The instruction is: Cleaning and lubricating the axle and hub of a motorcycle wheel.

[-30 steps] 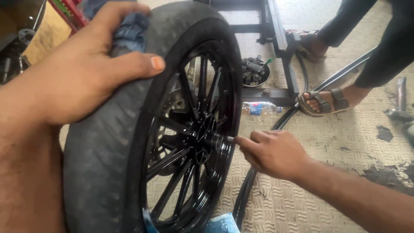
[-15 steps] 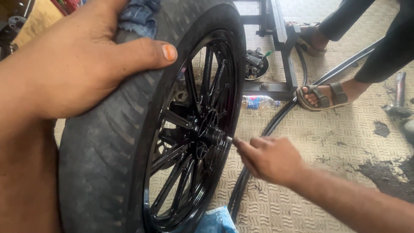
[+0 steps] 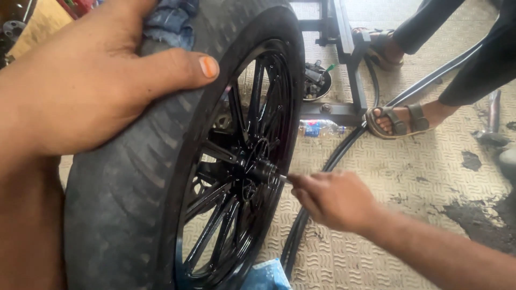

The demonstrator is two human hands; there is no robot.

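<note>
My left hand (image 3: 80, 80) is lying on top of the tyre (image 3: 123, 182), and my right hand (image 3: 333, 198) is reaching to the hub (image 3: 258, 172) from the right. Behind the wheel, a frame (image 3: 344, 64) is standing, with a bottle (image 3: 320, 129) lying before it. A sandalled foot (image 3: 400, 119) is standing right of the frame.
</note>
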